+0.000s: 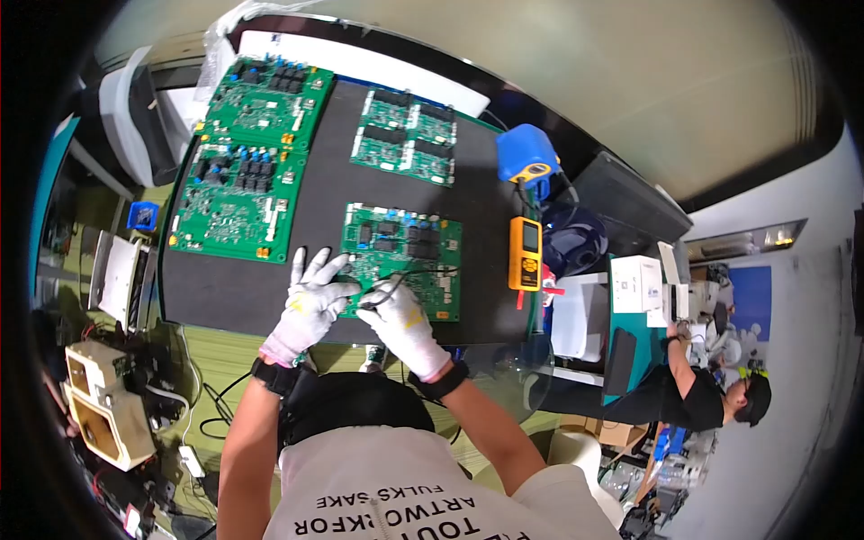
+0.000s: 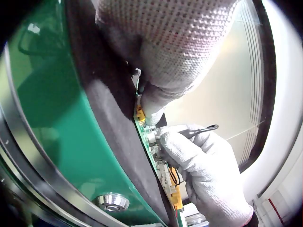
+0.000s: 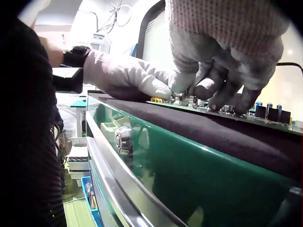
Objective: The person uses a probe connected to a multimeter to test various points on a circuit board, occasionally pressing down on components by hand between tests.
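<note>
A green circuit board (image 1: 389, 261) with black and blue parts lies on the dark mat near its front edge. My gloved left hand (image 1: 310, 306) rests at the board's left edge, fingers spread and thumb towards its lower corner. Over the board's lower left, my gloved right hand (image 1: 402, 331) pinches a thin black tool (image 2: 202, 131), whose looped end sticks out in the left wrist view. The tool's tip is hidden. Both hands' fingertips nearly meet beside the yellow connector (image 3: 157, 100) in the right wrist view.
Two large green boards (image 1: 236, 211) lie at the left, and a panel of smaller boards (image 1: 405, 135) lies behind. An orange meter (image 1: 525, 254) and a blue device (image 1: 526, 153) stand at the right. Farther right, a person in black (image 1: 702, 396) is beside another bench.
</note>
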Tool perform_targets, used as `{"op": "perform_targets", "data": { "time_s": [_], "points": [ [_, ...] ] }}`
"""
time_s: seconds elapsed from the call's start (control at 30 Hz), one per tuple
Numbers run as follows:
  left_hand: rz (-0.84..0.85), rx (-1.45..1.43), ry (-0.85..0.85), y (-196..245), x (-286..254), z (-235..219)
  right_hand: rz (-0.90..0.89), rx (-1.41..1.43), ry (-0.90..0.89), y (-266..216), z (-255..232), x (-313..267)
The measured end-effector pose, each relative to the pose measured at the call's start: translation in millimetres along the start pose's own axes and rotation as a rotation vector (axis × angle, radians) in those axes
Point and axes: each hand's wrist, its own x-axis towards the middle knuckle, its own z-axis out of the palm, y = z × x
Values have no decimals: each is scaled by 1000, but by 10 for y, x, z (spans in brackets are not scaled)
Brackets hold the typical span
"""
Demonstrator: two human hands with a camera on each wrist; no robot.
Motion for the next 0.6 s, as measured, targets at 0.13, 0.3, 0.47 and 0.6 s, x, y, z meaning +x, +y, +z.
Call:
{"op": "perform_targets", "data": {
  "time_s": [0.13, 0.3, 0.47, 0.6],
  "points": [
    [20, 16, 2, 1, 20, 7, 48, -35, 0, 38, 43, -16],
    [-4, 16, -45, -8, -20, -17, -26, -24, -6, 22, 28, 23],
    [-6, 38, -23, -42, -37, 35, -7, -19, -41, 43, 19, 34],
    [-2, 21, 39, -62, -43, 63, -4, 89, 61, 113, 78, 20]
  ]
}}
